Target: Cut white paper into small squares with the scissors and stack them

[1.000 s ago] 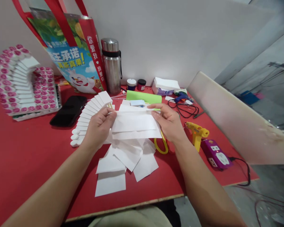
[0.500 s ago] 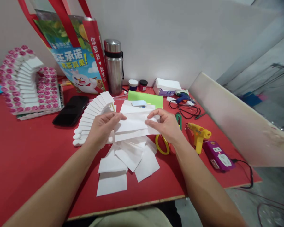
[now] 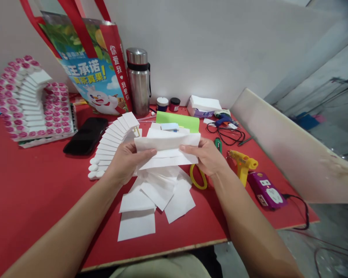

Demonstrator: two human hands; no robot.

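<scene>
A sheet of white paper [image 3: 166,143], with a fold running across it, is stretched between my hands above the table. My left hand [image 3: 127,160] pinches its left end, thumb in front and fingers behind. At the other end my right hand [image 3: 210,154] grips it the same way. Beneath lie several loose white paper pieces [image 3: 159,189], overlapping one another. A curved white stepped paper model [image 3: 113,141] stands just beyond my left hand. The yellow handles of scissors [image 3: 199,177] show below my right hand.
On the right are a yellow glue gun [image 3: 243,164], a purple power socket [image 3: 266,191] and a green cutter [image 3: 218,145]. A phone [image 3: 85,135], a pink-and-white model [image 3: 36,104], a printed bag [image 3: 95,77] and a steel flask [image 3: 138,83] stand left and behind.
The paper's upper edge has folded up toward me into a raised flap. Both thumbs now press across its front, and my hands have shifted slightly apart.
</scene>
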